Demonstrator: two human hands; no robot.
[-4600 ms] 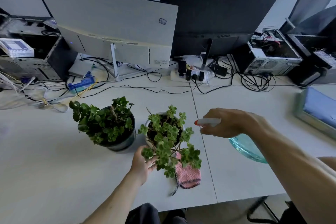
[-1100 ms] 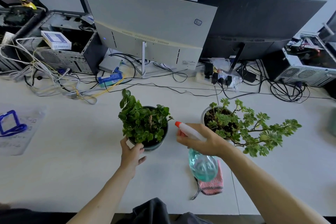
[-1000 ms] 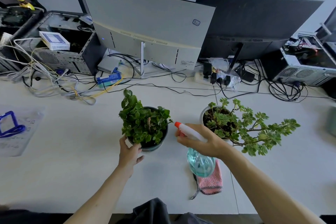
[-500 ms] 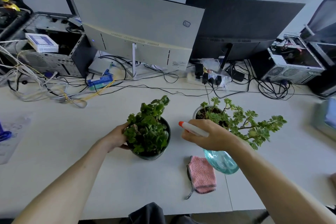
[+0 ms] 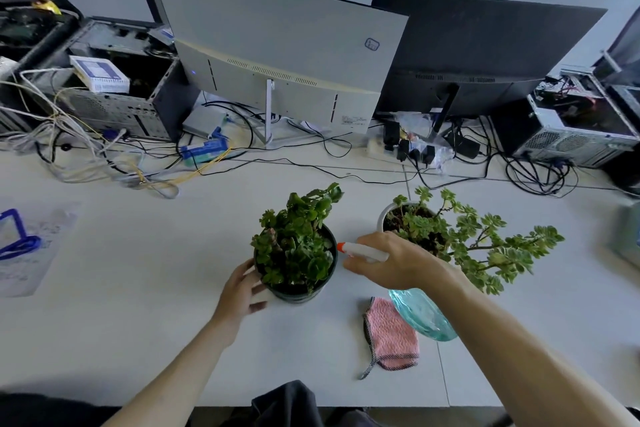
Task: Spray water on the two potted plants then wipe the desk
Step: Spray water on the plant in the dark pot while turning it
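White bench [image 5: 145, 288]: wide pale work surface, cluttered along its far edge.

Dark round pot with a dense green leafy plant [image 5: 298, 250]: upright at the centre of the bench. The left hand [image 5: 242, 289] cups its near-left wall, fingers [image 5: 258, 305] curled against the pot.

White round pot with a sprawling pale-green branching plant [image 5: 460, 239]: upright just right of the dark pot, apart from it, branches reaching to the right.

Clear blue-green plastic spray bottle with a white head and orange nozzle tip [image 5: 420, 315]: held above the bench by the right hand [image 5: 398, 263], fingers wrapped around the head. The nozzle points left at the dark pot's foliage, its tip just beside the pot rim; the body hangs tilted below the wrist.

Pink knitted cloth with dark edging [image 5: 389, 336]: flat on the bench, near the front edge, partly under the bottle body.

White curved monitor, back facing [image 5: 277, 45], and black monitor [image 5: 485, 52]: side by side behind the plants.

Open computer cases [image 5: 114, 94], tangled cables [image 5: 86, 156], power strip [image 5: 405, 147]: along the rear.
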